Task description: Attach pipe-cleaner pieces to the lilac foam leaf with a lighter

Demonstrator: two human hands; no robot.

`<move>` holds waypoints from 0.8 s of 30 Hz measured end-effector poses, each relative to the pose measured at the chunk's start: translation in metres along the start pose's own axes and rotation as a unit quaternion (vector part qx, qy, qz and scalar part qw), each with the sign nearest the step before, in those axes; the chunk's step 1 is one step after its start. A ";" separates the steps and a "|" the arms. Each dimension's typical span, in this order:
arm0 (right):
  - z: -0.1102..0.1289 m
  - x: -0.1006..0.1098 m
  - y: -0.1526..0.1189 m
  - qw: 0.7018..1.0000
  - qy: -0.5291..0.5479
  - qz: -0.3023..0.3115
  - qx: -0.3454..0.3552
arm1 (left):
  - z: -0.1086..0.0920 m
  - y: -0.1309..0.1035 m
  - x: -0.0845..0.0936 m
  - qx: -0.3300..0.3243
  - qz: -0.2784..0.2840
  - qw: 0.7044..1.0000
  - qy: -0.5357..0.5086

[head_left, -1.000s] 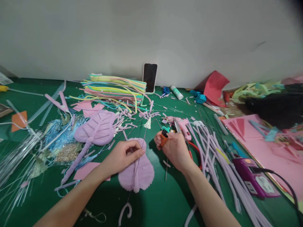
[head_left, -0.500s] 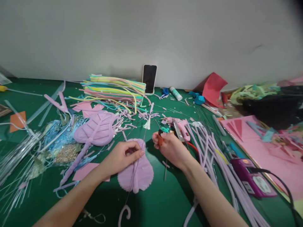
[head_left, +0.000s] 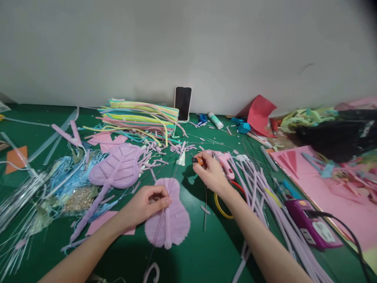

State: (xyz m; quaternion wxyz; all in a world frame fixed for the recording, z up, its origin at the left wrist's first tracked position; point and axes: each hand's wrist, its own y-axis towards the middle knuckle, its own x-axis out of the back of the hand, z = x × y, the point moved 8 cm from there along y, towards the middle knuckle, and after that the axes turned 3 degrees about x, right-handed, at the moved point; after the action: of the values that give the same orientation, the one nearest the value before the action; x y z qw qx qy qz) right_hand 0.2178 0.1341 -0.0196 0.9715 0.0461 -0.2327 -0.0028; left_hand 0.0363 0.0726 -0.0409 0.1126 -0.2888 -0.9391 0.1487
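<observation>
A lilac scalloped piece point(head_left: 176, 210) lies on the green table, a raised rib down its lower middle. My left hand point(head_left: 153, 202) rests at its upper left edge, thumb and forefinger pinched on a thin dark wire point(head_left: 157, 236) that runs across the piece. My right hand point(head_left: 207, 171) is closed on a small orange and black tool point(head_left: 198, 160), held above the table to the right of the piece. Scissors with red and yellow handles point(head_left: 221, 210) lie partly under my right wrist. A lilac leaf-shaped fan point(head_left: 118, 165) with a wrapped handle lies to the left.
Behind are bundled pipe cleaners point(head_left: 141, 118), a phone point(head_left: 183, 103) leaning on the wall and a glue stick point(head_left: 215, 120). Loose lilac stems point(head_left: 282, 220), a pink glue gun point(head_left: 226, 164) and a purple device point(head_left: 312, 226) are at the right. Blue tassels point(head_left: 67, 173) lie left.
My right hand has turned and the orange tool now points left between its fingers. More of the scissor handles shows. The view has shifted slightly, and my left hand keeps its pinch.
</observation>
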 end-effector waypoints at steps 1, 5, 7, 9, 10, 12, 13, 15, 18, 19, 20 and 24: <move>-0.001 0.002 0.001 1.000 -0.014 -0.009 0.005 | 0.002 0.000 0.000 0.003 0.003 1.000 -0.001; -0.002 0.007 0.004 0.997 -0.064 -0.027 0.019 | 0.006 0.001 -0.002 0.007 0.018 1.000 0.011; 0.000 0.007 0.005 0.994 -0.100 -0.029 0.027 | 0.006 0.002 -0.003 0.005 0.023 0.999 0.023; 0.003 0.006 0.005 0.990 -0.133 -0.028 0.032 | 0.006 0.002 -0.003 0.002 0.025 0.999 0.037; 0.005 0.005 0.005 0.988 -0.145 -0.028 0.035 | 0.006 0.002 -0.004 0.001 0.026 0.999 0.043; 0.006 0.003 0.005 0.986 -0.159 -0.027 0.039 | 0.004 0.002 -0.004 -0.003 0.026 0.998 0.051; 0.006 0.003 0.005 0.985 -0.164 -0.027 0.041 | 0.003 0.002 -0.004 -0.004 0.026 0.998 0.054; 0.006 0.002 0.005 0.984 -0.171 -0.029 0.044 | 0.001 0.002 -0.004 -0.005 0.023 0.998 0.056; 0.007 0.002 0.004 0.981 -0.179 -0.036 0.057 | -0.001 0.002 -0.004 0.000 0.023 0.998 0.050; 0.008 0.002 0.004 0.981 -0.182 -0.039 0.064 | 0.000 0.002 -0.005 0.002 0.024 0.999 0.046; 0.009 0.002 0.003 0.980 -0.184 -0.040 0.070 | 0.000 0.002 -0.005 0.003 0.025 0.999 0.044; 0.012 -0.002 -0.001 0.980 -0.180 -0.027 0.076 | 0.002 0.003 -0.004 0.004 0.022 0.999 0.042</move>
State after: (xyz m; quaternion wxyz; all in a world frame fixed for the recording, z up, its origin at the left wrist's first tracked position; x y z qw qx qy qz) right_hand 0.2110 0.1326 -0.0101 0.9071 0.1245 -0.4016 -0.0192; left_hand 0.0404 0.0724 -0.0443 0.1501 -0.3148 -0.9263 0.1425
